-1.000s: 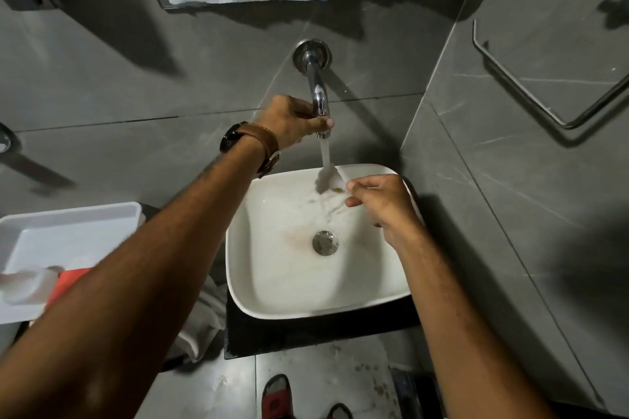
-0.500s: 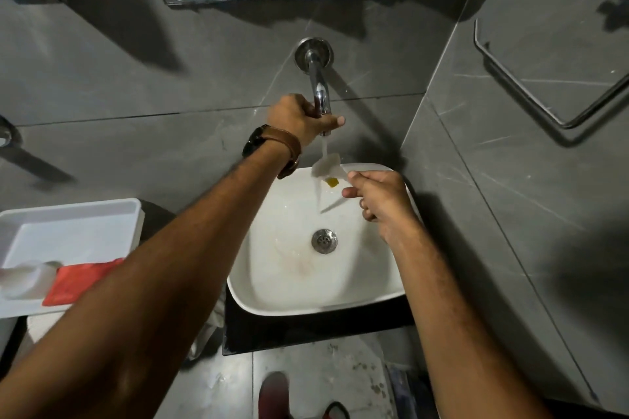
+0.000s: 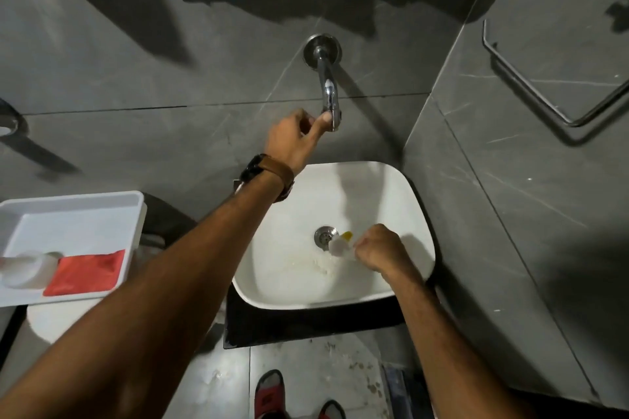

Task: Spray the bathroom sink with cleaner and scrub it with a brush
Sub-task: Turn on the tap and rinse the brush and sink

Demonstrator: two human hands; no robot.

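Observation:
A white square sink (image 3: pixel 401 194) sits on a dark counter below a chrome wall tap (image 3: pixel 328 92). No water runs from the spout. My left hand (image 3: pixel 294 143) is raised just left of the tap's tip, thumb touching it, fingers curled. My right hand (image 3: pixel 379 252) is low inside the basin, right of the drain (image 3: pixel 325 236), gripping a small white brush (image 3: pixel 338 245) with a yellow spot, its head pressed near the drain. Pale foam lies on the basin floor in front of the drain.
A white tray (image 3: pixel 78 211) on the left holds a red cloth (image 3: pixel 86 272) and a white bottle (image 3: pixel 27 269) lying down. A metal towel rail (image 3: pixel 531 85) hangs on the right wall. Red sandals (image 3: pixel 270 395) stand on the floor below.
The water has stopped. My left hand has loosened from the spout and drawn slightly left. My right hand has dropped with the brush from under the tap to the basin floor by the drain.

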